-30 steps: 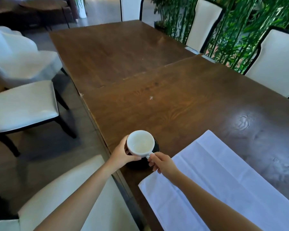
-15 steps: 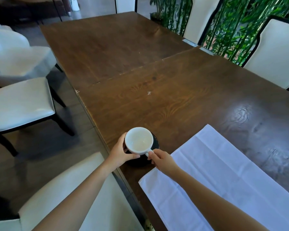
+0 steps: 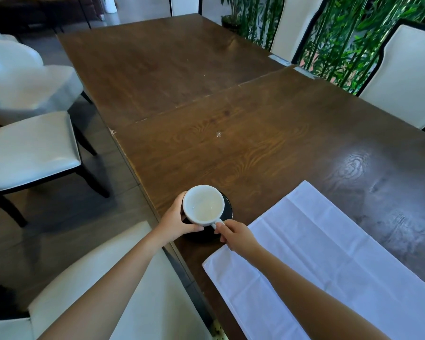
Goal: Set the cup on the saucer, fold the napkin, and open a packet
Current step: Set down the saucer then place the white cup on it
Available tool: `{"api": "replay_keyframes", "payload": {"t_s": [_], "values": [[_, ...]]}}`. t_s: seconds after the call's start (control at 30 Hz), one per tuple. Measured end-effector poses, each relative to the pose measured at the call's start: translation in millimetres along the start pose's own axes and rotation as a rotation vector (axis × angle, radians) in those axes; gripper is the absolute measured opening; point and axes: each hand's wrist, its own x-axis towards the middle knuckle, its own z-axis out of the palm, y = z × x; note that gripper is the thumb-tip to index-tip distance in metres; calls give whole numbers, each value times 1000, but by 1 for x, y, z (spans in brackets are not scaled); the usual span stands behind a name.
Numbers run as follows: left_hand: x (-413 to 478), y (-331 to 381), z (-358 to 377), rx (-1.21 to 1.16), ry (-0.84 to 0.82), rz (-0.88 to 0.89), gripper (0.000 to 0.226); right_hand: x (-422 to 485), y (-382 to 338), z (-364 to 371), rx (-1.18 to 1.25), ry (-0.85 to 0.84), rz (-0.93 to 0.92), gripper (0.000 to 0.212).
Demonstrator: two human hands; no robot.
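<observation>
Both hands grip the white cup: left hand cradling its side, right hand pinching the handle, over the dark saucer beside the napkin.

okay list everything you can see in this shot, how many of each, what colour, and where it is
cup: one, white, empty, over the saucer near the table's near-left edge
saucer: one, black, under the cup
napkin: one, white, spread flat and creased on the table, right of the saucer
table: one, dark brown wood, filling the middle
chairs: five or so, cream with black frames, around the table
bamboo plants: green, behind the far-right chairs
packet: none visible
left hand: one, cupping the cup's left side
right hand: one, pinching the cup's handle
</observation>
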Motion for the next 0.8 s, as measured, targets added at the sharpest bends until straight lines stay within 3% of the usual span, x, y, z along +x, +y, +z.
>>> {"api": "replay_keyframes", "payload": {"t_s": [0.8], "values": [[1, -3, -1, -33, -44, 38, 99, -5, -1, 2, 53, 22, 25, 27]]}}
